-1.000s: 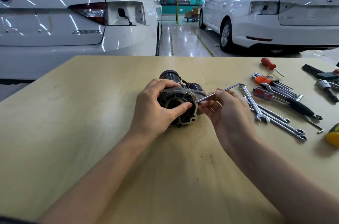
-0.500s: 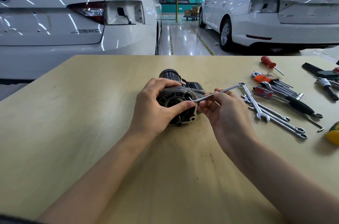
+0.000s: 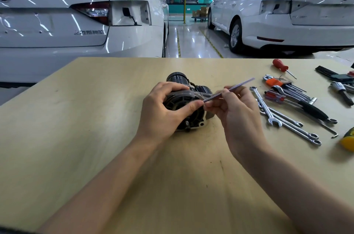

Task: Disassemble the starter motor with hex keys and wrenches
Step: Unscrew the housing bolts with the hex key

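We see the dark metal starter motor (image 3: 188,106) lying on its side near the middle of the pale wooden bench (image 3: 86,138), with its round ribbed end cover turned toward us and its black cylindrical body pointing away. The left hand (image 3: 162,111) grips this motor: the fingers curl over the top of the housing and the thumb lies across the end cover. The right hand (image 3: 237,117) is just beside the motor on its right side, and its fingers pinch a thin silver wrench (image 3: 229,90). This wrench is blurred; it slants from the thumb of the left hand, at the edge of the motor, up and to the right. We cannot tell if its lower end sits on a bolt.

On the right part of the bench there are more tools: several long silver combination wrenches (image 3: 275,117) lying close together, a set of hex keys in an orange holder (image 3: 275,82), a screwdriver with a red and blue handle (image 3: 274,97), a small screwdriver with a red handle (image 3: 280,65), and a black folding key set (image 3: 329,74). A yellow object (image 3: 348,141) is cut by the right edge. Behind the bench stand two white cars (image 3: 76,23) on a shiny workshop floor.
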Available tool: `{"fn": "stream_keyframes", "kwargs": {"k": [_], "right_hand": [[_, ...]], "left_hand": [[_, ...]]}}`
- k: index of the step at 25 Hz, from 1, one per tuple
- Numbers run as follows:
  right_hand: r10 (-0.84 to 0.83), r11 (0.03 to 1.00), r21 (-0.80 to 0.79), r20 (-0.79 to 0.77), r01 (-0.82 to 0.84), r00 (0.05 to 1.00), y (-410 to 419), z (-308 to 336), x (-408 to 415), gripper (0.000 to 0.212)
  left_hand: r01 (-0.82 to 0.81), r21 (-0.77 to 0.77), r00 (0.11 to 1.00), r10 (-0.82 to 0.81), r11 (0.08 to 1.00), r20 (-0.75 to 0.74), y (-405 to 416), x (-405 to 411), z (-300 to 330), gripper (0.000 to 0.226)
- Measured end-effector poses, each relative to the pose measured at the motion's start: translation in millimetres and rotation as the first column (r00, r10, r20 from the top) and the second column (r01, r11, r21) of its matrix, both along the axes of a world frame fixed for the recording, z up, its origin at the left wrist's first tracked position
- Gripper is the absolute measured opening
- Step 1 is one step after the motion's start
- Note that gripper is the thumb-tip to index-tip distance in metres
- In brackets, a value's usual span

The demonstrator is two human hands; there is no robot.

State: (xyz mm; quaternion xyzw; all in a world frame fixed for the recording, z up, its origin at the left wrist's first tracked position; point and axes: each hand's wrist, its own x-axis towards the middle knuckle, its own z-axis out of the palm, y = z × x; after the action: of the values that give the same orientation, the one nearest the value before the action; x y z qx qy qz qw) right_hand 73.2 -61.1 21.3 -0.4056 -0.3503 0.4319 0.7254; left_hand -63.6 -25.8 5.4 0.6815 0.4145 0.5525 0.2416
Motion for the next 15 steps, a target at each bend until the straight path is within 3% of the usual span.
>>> {"fn": "stream_keyframes", "kwargs": {"k": [2, 3, 6, 8, 11, 15], "right_hand": [[-0.089, 0.990, 0.132, 0.309, 0.050, 0.947, 2, 2, -3, 0.016], [-0.172, 0.970, 0.236, 0.494, 0.059, 0.852, 3, 3, -5, 0.014], [-0.366, 0.894, 0.440, 0.824, -0.082, 0.432, 7, 2, -15, 0.020], [-0.371, 0.893, 0.411, 0.903, -0.185, 0.216, 8, 0, -20, 0.022], [-0.359, 0.889, 0.354, 0.932, -0.290, 0.036, 8, -2, -19, 0.023], [-0.356, 0.881, 0.325, 0.934, -0.344, -0.028, 8, 2, -16, 0.028]], "left_hand": [[0.064, -0.117, 0.973, -0.036, 0.991, 0.228, 1, 0, 3, 0.032], [0.104, -0.175, 0.935, -0.036, 0.979, 0.352, 2, -2, 5, 0.041], [0.244, -0.270, 0.771, -0.017, 0.931, 0.636, 6, -8, 10, 0.056], [0.344, -0.298, 0.614, 0.027, 0.890, 0.789, 9, -15, 11, 0.058], [0.432, -0.307, 0.452, 0.091, 0.848, 0.887, 14, -23, 11, 0.057], [0.474, -0.328, 0.456, 0.090, 0.817, 0.885, 18, -25, 8, 0.058]]}}
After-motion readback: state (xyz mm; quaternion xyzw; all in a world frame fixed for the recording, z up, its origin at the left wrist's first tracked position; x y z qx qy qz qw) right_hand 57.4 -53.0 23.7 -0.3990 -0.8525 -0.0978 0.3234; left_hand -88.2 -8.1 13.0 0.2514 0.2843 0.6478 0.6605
